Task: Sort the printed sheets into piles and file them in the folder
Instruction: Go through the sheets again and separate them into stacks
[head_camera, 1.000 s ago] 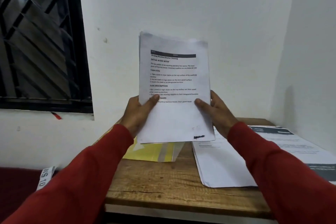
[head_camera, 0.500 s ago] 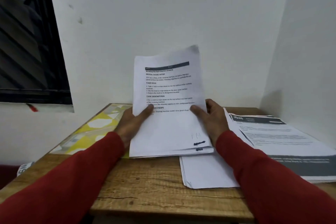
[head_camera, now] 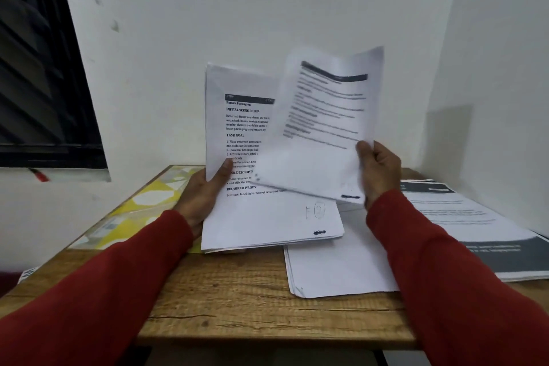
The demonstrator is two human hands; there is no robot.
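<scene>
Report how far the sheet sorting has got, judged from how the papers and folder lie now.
Done: two piles already lie on the wooden table, a white pile and a dark-banded pile at the right. In hand: the left hand holds the unsorted stack while the right hand lifts one sheet off it. Left: the rest of that stack, and filing; the yellow folder lies shut.

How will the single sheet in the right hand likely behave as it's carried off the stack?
Probably floppy: the sheet, pinched by the right hand at one edge, already bows. Likely very light. It may flutter; its print is motion-blurred.
</scene>
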